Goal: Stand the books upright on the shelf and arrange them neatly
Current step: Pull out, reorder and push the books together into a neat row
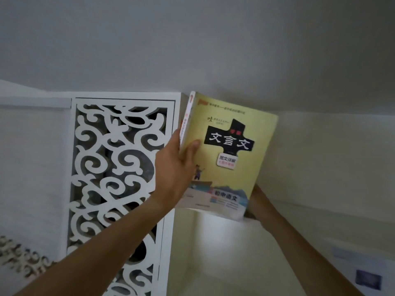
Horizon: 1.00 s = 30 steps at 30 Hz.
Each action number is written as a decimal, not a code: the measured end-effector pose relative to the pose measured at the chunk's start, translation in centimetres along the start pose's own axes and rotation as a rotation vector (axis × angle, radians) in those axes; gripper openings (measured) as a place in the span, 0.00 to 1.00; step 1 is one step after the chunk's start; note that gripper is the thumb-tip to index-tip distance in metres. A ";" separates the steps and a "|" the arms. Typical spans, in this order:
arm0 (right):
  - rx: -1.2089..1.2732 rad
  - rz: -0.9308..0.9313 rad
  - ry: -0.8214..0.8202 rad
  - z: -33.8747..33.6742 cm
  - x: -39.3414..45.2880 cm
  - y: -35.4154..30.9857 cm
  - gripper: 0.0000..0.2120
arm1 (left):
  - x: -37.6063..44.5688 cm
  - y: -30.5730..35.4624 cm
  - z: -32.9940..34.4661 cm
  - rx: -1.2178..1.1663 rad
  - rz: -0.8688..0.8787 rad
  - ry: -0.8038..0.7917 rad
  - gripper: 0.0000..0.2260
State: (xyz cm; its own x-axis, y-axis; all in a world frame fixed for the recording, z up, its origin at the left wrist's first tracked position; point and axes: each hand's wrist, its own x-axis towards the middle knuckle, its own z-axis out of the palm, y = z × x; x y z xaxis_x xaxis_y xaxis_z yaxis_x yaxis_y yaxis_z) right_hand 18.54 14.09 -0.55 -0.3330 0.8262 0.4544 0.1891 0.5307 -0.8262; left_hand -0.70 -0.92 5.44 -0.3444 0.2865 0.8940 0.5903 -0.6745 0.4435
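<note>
Both forearms reach upward from the lower edge: the left hand (175, 167) grasps the spine edge of a yellow Chinese textbook (226, 154), thumb pressed on its front cover. Mostly hidden behind the book's lower right corner, the right hand (258, 201) supports it; its grip cannot be told. Held upright, the book sits just right of the shelf's white carved fretwork panel (115, 167).

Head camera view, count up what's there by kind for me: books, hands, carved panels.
Books: 1, the yellow book, held up beside the panel.
Hands: 2, the left hand gripping its spine and the right hand at its lower corner.
Carved panels: 1, the white scrollwork panel.
Total: 4.
</note>
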 end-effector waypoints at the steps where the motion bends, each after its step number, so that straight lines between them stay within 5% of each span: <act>1: 0.031 -0.022 0.035 0.2 -0.1 -0.2 0.05 | 0.2 -0.5 -0.1 -0.002 -0.069 0.011 0.10; 6: -0.052 -0.063 0.208 2.4 -2.5 -3.1 0.20 | 0.4 -3.6 -1.6 0.051 -0.296 0.149 0.04; 16: -0.464 -0.217 0.613 9.8 -1.6 -3.8 0.62 | 1.8 -3.2 -7.3 0.302 -0.131 0.298 0.04; 25: -0.529 -0.118 0.751 13.4 0.3 -5.3 0.75 | 1.7 -3.4 -9.1 0.301 -0.132 0.298 0.02; 30: -0.651 -0.217 0.799 13.5 0.7 -4.7 0.67 | 2.2 -3.3 -9.9 0.352 -0.111 0.285 0.05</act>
State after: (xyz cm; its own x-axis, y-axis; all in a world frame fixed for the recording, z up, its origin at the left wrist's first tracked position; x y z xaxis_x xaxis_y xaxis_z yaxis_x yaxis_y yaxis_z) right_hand 4.93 9.62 -0.89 0.2420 0.4602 0.8542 0.7367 0.4858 -0.4704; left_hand -10.64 -4.82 5.30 -0.5775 0.1119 0.8087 0.7332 -0.3646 0.5740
